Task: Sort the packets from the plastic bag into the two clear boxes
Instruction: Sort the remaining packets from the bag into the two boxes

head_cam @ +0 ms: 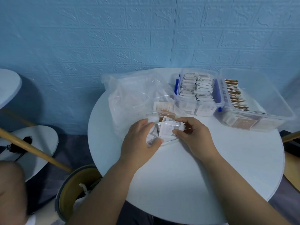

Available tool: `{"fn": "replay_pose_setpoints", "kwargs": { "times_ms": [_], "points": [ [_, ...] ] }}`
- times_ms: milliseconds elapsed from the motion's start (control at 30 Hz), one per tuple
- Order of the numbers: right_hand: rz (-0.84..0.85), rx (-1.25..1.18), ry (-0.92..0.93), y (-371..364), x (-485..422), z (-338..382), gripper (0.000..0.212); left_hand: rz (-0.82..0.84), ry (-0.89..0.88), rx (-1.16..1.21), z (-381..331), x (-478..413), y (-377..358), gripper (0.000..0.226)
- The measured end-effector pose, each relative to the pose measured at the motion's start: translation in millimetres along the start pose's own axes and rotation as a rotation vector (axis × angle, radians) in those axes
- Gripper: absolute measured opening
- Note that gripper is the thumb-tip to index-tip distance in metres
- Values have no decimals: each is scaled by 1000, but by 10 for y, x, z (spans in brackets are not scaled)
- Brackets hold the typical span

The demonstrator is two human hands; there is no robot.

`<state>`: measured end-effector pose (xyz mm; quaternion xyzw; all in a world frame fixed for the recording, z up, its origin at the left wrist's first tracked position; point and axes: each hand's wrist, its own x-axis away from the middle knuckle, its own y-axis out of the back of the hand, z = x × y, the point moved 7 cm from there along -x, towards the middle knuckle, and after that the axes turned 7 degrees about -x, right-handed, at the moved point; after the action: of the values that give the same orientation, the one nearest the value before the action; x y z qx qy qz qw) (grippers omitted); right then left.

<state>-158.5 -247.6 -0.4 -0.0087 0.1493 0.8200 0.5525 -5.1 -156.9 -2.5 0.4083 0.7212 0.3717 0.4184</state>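
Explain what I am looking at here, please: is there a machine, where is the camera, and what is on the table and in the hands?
There is no machine here. A person works with two bare hands, and the single picture comes from a wide-angle camera worn on the head, looking forward and down.

A round white table carries a crumpled clear plastic bag with packets inside, and two clear boxes. The left box is packed with pale packets. The right box holds a row of brown ones.

At the bag's mouth, the left hand and the right hand together hold a small bundle of white packets, with their fingers curled round it.
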Motion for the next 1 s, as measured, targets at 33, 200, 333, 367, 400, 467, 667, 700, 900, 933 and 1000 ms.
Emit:
{"fn": "replay_pose_setpoints", "kwargs": {
  "times_ms": [33,200,333,367,400,467,667,700,900,933,1000],
  "points": [
    [-13,-21,-12,21,-6,-8,31,18,-8,-2,13,-7,-21,55],
    [-36,-136,-68,55,-13,-70,21,-21,-22,7,87,-76,49,44],
    [-93,-217,-83,117,4,-66,14,-98,-50,27,89,-86,140,31],
    [-111,-219,-82,139,7,-65,14,-116,-47,33,83,-81,164,30],
    [-124,-212,-82,156,9,-63,15,-127,-40,34,79,-82,178,30],
    [-122,-198,-79,162,12,-55,16,-134,-26,20,92,-97,173,29],
    [-40,-127,-33,116,-6,-26,19,-203,9,35,78,-213,193,16],
    [-17,-104,-19,92,-8,-5,21,-235,29,55,79,-214,233,14],
    [94,25,52,-90,-32,109,30,-310,110,175,48,-122,399,18],
    [99,24,56,-98,-33,126,30,-316,123,186,48,-107,424,20],
    [94,-16,50,-78,-42,133,27,-335,142,183,44,-84,492,23]
  ]
}}
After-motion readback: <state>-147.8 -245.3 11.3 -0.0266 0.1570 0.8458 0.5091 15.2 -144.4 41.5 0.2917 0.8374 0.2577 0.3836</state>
